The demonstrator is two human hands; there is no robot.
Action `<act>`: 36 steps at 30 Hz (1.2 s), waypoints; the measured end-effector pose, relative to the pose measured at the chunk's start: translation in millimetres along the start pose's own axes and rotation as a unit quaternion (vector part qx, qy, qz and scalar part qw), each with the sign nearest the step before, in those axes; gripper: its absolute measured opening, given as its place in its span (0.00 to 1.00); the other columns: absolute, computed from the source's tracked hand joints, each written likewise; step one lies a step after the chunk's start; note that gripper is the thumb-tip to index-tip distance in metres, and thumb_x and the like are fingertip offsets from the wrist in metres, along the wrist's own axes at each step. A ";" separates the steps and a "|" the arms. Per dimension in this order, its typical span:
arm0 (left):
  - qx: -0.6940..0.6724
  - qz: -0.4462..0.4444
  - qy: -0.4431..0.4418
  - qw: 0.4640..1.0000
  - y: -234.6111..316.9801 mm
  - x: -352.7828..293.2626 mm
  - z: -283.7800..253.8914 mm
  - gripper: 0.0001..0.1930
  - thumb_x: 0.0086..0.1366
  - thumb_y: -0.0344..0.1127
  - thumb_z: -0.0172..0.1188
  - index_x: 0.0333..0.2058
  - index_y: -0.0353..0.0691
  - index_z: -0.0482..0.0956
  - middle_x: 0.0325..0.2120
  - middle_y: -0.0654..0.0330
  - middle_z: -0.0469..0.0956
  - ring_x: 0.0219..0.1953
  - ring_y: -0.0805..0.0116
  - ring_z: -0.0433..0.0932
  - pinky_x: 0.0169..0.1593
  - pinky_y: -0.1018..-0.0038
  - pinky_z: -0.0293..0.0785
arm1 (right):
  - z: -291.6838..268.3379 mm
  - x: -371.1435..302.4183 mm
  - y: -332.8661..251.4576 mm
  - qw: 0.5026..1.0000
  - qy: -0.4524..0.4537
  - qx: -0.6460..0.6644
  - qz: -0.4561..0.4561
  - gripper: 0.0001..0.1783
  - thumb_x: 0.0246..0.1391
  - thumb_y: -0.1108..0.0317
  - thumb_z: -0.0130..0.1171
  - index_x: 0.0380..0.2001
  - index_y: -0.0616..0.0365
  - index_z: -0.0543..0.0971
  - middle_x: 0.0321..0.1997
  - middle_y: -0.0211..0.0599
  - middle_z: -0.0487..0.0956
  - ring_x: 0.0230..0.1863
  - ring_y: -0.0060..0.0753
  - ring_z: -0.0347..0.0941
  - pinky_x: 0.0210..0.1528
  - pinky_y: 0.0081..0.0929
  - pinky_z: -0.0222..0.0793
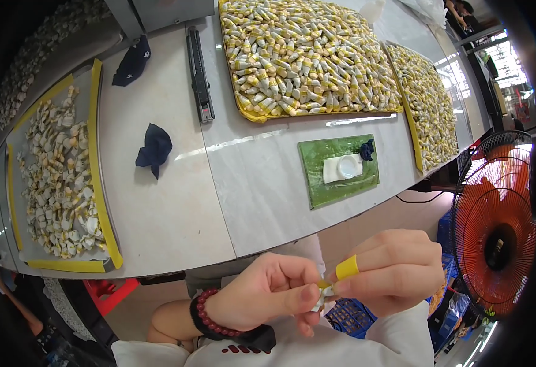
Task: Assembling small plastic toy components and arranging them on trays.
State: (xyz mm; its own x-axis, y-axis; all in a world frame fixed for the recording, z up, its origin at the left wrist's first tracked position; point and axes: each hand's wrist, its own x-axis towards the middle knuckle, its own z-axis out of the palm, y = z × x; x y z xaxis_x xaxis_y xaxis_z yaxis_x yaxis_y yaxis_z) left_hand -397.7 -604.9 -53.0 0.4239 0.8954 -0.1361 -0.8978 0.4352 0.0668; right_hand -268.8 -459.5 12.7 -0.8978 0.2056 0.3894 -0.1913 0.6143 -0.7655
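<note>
My left hand [274, 293] and my right hand [387, 269] meet in front of my body, below the table's front edge. Between their fingertips is a small white piece [322, 298] with a bit of yellow, mostly covered, so its exact kind is unclear. Both hands are closed in a pinch on it. A yellow band [347, 267] wraps one finger of my right hand. Nearest on the table lies a green board [335, 194] bearing a white pad [331, 172], a round whitish dish [348, 166] and a crumpled dark cloth [366, 150].
A yellow-edged tray [255, 117] full of small white-and-yellow pieces lies at the back, with a similar tray [416, 137] beside it. Another yellow-edged tray [99, 202] stands left. Dark cloth scraps [154, 150] and a black cutter-like tool [200, 79] lie between. A fan [494, 226] stands right.
</note>
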 end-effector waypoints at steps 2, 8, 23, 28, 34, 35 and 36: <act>0.031 0.015 0.019 0.999 1.4 -0.9 2.0 0.13 0.61 0.40 0.55 0.32 0.34 0.70 0.26 0.61 0.75 0.28 0.77 0.75 0.33 0.82 0.74 | 0.2 0.1 -2.3 1.000 -0.002 0.000 0.013 0.12 0.32 0.81 0.61 0.27 0.63 0.79 0.26 0.39 0.77 0.22 0.31 0.75 0.23 0.20 0.71; 0.097 0.048 0.071 0.992 0.7 0.1 4.5 0.19 0.57 0.44 0.60 0.33 0.32 0.69 0.24 0.57 0.74 0.27 0.72 0.76 0.33 0.73 0.78 | -0.9 2.2 -5.3 0.998 0.020 -0.038 0.043 0.09 0.30 0.81 0.61 0.22 0.61 0.79 0.21 0.36 0.78 0.19 0.27 0.74 0.20 0.17 0.69; -0.044 -0.019 -0.045 0.998 -1.0 0.5 -1.8 0.11 0.62 0.40 0.54 0.31 0.37 0.69 0.26 0.63 0.74 0.27 0.78 0.75 0.35 0.77 0.75 | -2.8 -0.3 4.2 0.999 -0.003 0.004 -0.046 0.09 0.37 0.77 0.56 0.27 0.63 0.80 0.29 0.40 0.77 0.25 0.32 0.75 0.25 0.20 0.72; -0.040 -0.025 -0.033 0.998 -1.8 -0.1 -0.3 0.11 0.62 0.39 0.54 0.31 0.37 0.69 0.26 0.62 0.75 0.27 0.77 0.75 0.34 0.79 0.74 | -1.3 3.4 1.2 0.997 -0.013 -0.031 -0.063 0.05 0.41 0.77 0.56 0.23 0.61 0.80 0.27 0.39 0.79 0.23 0.29 0.76 0.23 0.17 0.71; 0.015 -0.015 -0.007 1.000 -0.4 -1.1 3.0 0.11 0.61 0.38 0.56 0.31 0.35 0.70 0.26 0.62 0.75 0.28 0.77 0.75 0.35 0.80 0.74 | -1.6 2.5 -3.7 0.997 -0.047 -0.038 -0.049 0.07 0.39 0.77 0.58 0.26 0.61 0.80 0.29 0.39 0.79 0.25 0.29 0.76 0.25 0.17 0.71; 0.019 -0.010 -0.005 1.000 0.6 -0.6 3.2 0.11 0.61 0.38 0.56 0.31 0.35 0.70 0.26 0.61 0.75 0.28 0.77 0.75 0.35 0.81 0.74 | -1.9 2.8 -4.8 0.997 -0.046 -0.039 -0.047 0.07 0.39 0.77 0.58 0.26 0.61 0.80 0.29 0.39 0.79 0.25 0.29 0.76 0.25 0.17 0.71; 0.018 -0.012 -0.007 1.000 1.8 0.2 3.1 0.11 0.61 0.38 0.56 0.31 0.35 0.70 0.26 0.61 0.75 0.28 0.77 0.75 0.35 0.81 0.74 | -1.7 2.9 -6.2 0.997 -0.044 -0.049 -0.035 0.07 0.39 0.77 0.59 0.27 0.61 0.80 0.29 0.39 0.79 0.25 0.29 0.76 0.25 0.17 0.71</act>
State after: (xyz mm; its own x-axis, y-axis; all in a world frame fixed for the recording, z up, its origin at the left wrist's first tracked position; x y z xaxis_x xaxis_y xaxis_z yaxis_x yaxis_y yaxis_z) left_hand -398.8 -603.7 -49.8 0.4475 0.8856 -0.1244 -0.8825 0.4598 0.0989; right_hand -269.6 -461.5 19.4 -0.9160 0.0936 0.3900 -0.2192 0.6976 -0.6822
